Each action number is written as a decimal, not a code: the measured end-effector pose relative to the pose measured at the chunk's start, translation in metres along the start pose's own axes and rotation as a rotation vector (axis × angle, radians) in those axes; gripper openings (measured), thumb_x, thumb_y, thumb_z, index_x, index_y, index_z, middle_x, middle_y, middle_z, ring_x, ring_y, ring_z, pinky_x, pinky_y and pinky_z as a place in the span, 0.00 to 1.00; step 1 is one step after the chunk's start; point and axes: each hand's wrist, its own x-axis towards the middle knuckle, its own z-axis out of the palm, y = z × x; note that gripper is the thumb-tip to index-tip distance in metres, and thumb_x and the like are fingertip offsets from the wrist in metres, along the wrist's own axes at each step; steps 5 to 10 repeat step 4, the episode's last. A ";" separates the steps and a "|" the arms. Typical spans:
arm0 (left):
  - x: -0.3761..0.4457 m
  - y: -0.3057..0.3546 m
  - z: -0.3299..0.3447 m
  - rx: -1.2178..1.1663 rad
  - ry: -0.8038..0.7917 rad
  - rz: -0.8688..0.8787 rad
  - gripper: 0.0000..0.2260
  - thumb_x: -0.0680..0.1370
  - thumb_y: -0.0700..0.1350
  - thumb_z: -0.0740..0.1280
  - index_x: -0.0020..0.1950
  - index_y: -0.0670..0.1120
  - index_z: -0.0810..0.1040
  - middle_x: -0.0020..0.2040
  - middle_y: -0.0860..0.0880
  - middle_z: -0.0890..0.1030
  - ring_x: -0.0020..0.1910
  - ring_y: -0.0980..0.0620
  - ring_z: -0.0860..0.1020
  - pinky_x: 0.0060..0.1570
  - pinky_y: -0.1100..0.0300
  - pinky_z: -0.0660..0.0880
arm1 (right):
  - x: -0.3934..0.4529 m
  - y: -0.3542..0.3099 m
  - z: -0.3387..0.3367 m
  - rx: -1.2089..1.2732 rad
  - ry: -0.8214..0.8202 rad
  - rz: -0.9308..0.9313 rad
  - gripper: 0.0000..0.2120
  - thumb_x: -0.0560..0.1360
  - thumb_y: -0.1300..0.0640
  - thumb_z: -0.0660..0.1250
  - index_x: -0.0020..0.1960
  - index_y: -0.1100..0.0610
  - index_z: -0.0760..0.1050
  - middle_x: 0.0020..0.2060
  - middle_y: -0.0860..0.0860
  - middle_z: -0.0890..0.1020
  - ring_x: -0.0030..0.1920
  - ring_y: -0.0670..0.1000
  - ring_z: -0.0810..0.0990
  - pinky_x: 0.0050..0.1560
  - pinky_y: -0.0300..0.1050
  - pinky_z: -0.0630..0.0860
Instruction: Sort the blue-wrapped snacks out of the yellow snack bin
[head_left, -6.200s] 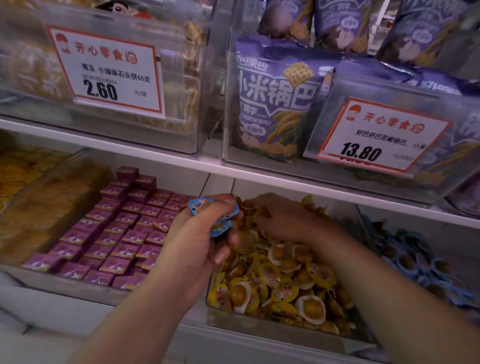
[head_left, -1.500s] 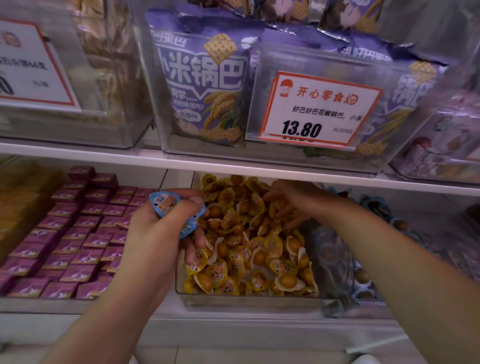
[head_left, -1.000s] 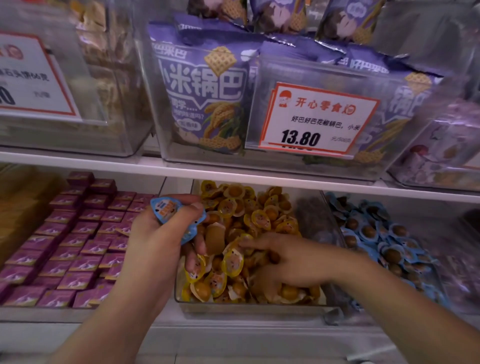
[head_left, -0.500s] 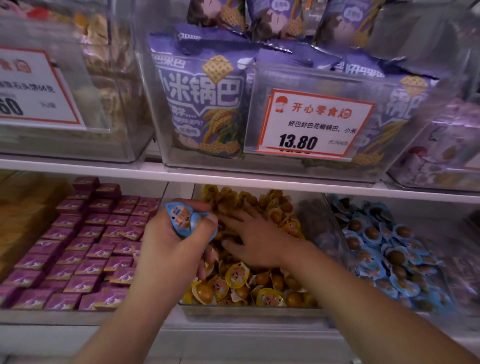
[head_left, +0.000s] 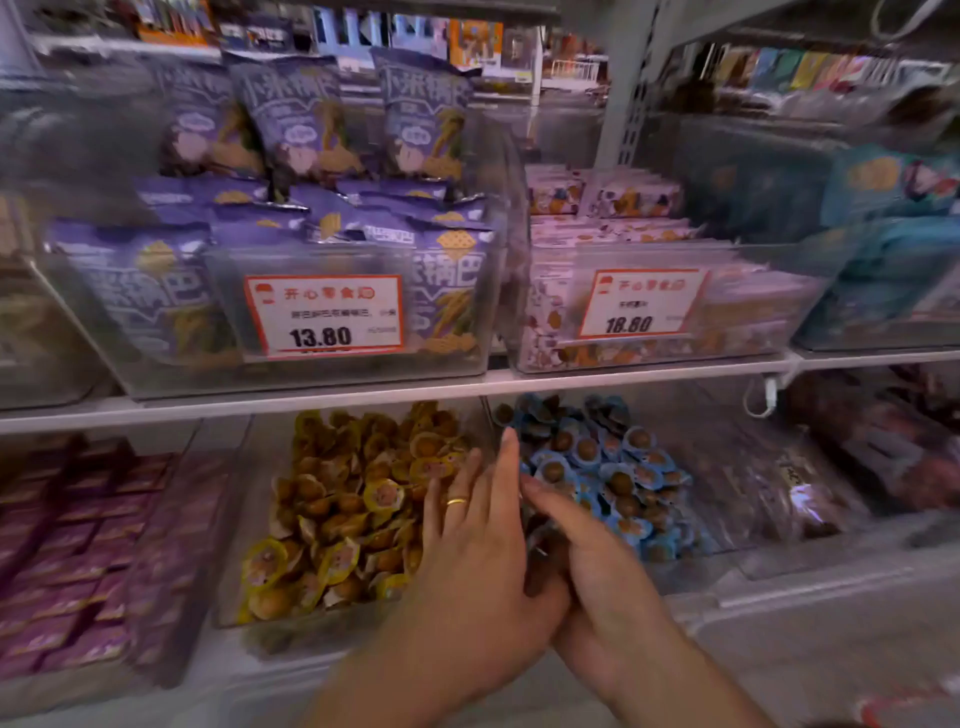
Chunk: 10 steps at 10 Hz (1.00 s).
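Note:
The clear bin (head_left: 235, 530) of yellow-wrapped snacks (head_left: 343, 509) sits on the lower shelf, with the bin of blue-wrapped snacks (head_left: 613, 467) right beside it. My left hand (head_left: 478, 551), wearing a ring, lies with straight fingers over the wall between the two bins. My right hand (head_left: 592, 566) presses against it from the right, fingers stretched toward the blue pile. No blue wrapper shows in either hand; the dark gap between the palms is hidden. The frame is blurred.
A bin of purple boxes (head_left: 78, 545) stands to the left and dark packets (head_left: 779, 483) to the right. The upper shelf edge (head_left: 467, 389) hangs low over the bins, carrying purple bags (head_left: 156, 291) and price tags (head_left: 322, 317).
My left hand, which held blue-wrapped snacks up at the left, has moved right to the bin divider and no longer shows them. My right hand left the yellow pile and joined it. The view swung right.

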 end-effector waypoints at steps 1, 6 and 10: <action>0.008 0.018 0.003 -0.354 -0.141 0.037 0.46 0.70 0.65 0.64 0.71 0.72 0.28 0.77 0.69 0.48 0.76 0.69 0.45 0.74 0.64 0.52 | 0.002 -0.022 -0.032 -0.068 0.069 -0.080 0.11 0.77 0.61 0.68 0.58 0.59 0.82 0.52 0.59 0.85 0.49 0.56 0.85 0.47 0.48 0.79; -0.005 -0.089 0.003 0.321 0.035 -0.144 0.25 0.82 0.62 0.46 0.67 0.55 0.75 0.68 0.53 0.75 0.69 0.49 0.71 0.66 0.48 0.69 | 0.063 -0.100 -0.114 -1.724 0.212 -0.440 0.18 0.81 0.46 0.63 0.68 0.52 0.75 0.59 0.55 0.81 0.58 0.58 0.80 0.54 0.49 0.78; -0.005 -0.089 0.003 0.321 0.035 -0.144 0.25 0.82 0.62 0.46 0.67 0.55 0.75 0.68 0.53 0.75 0.69 0.49 0.71 0.66 0.48 0.69 | 0.063 -0.100 -0.114 -1.724 0.212 -0.440 0.18 0.81 0.46 0.63 0.68 0.52 0.75 0.59 0.55 0.81 0.58 0.58 0.80 0.54 0.49 0.78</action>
